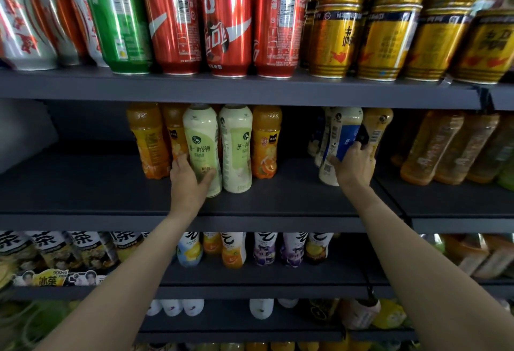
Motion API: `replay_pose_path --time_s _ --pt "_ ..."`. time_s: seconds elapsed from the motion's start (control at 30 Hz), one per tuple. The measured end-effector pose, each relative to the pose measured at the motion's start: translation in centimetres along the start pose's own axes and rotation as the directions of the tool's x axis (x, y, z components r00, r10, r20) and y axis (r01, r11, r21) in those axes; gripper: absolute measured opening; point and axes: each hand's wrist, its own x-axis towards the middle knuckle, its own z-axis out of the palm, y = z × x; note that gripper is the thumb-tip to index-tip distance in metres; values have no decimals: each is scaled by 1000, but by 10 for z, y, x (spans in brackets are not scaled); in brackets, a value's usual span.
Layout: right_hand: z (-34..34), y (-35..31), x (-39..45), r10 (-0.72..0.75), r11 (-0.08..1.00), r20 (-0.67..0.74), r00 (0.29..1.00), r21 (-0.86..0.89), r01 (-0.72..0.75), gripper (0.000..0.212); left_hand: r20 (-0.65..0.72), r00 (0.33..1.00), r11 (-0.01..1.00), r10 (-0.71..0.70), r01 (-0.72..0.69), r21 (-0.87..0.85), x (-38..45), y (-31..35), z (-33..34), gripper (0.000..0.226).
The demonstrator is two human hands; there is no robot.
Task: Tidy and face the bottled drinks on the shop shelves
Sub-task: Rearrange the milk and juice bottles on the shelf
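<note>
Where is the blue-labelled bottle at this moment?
In the head view, the blue-labelled bottle is on the middle shelf, right of centre, gripped by the right hand, just left of an orange bottle.

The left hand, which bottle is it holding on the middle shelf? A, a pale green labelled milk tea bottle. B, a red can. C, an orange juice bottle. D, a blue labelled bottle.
A: the left hand grips the lower part of the pale green labelled bottle, while the blue labelled bottle is in the right hand.
</note>
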Motion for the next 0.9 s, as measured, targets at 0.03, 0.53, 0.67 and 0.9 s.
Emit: replay_pose_path --time_s 0.03,0.53,0.67,0.9 --pt "0 2 -1 -4 1000 -6 1000 17 4 55 0 1000 1000 -1 1 -3 -1 1 0 66" --pt "101 -104 -78 -408 832 78 910 441 335 66 164 983 989 -78 97 -109 16 -1 -12 65" --pt "98 -92 -82 -354 828 4 935 466 311 65 207 976 976 -75 114 -184 12 4 -19 57" --pt "64 -38 -40 -124 907 -51 991 399 134 54 372 925 982 72 -2 -187 -7 28 -5 63"
